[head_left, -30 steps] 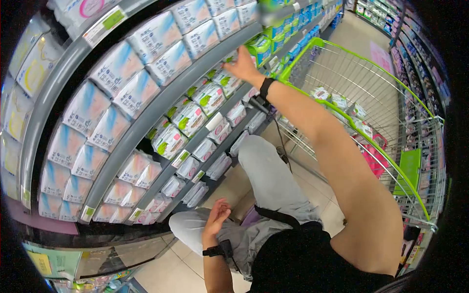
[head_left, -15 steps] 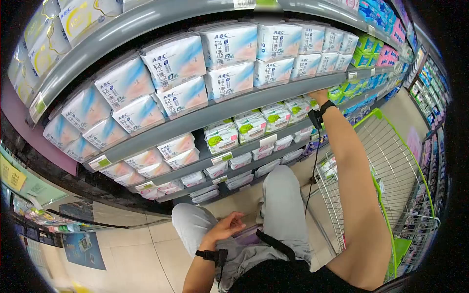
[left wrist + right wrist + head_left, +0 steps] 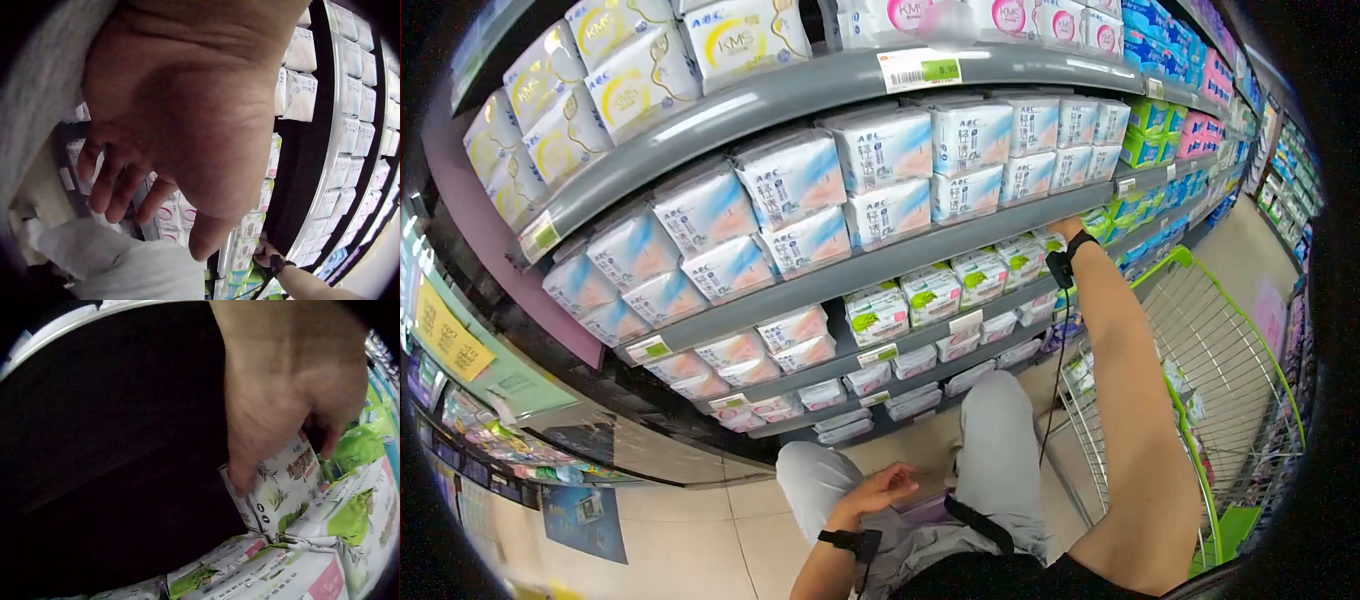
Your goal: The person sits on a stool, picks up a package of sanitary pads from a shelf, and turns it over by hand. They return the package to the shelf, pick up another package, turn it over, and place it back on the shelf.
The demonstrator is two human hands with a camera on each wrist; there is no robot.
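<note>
My right hand (image 3: 1064, 229) reaches under a shelf lip to the far end of a row of white sanitary pad packs with green leaf prints. In the right wrist view, this hand (image 3: 284, 394) grips one such sanitary pad pack (image 3: 281, 478) from above, thumb on the near side and fingers on the far side. Other packs of that row (image 3: 269, 575) lie close beneath it. My left hand (image 3: 884, 487) hangs over my lap, away from the shelf. Its fingers are relaxed and hold nothing in the left wrist view.
Stacked white and blue pad packs (image 3: 885, 150) fill the shelf above, with a grey shelf edge (image 3: 790, 290) below them. To the right stands a wire shopping cart (image 3: 1240, 350) with green trim and several packs inside. A cable (image 3: 1055, 375) hangs from my right wrist.
My right hand has gone from above the green-leaf packs to in under the shelf lip, gripping a pack. The head view has turned toward the shelf. My left hand stays over my lap.
</note>
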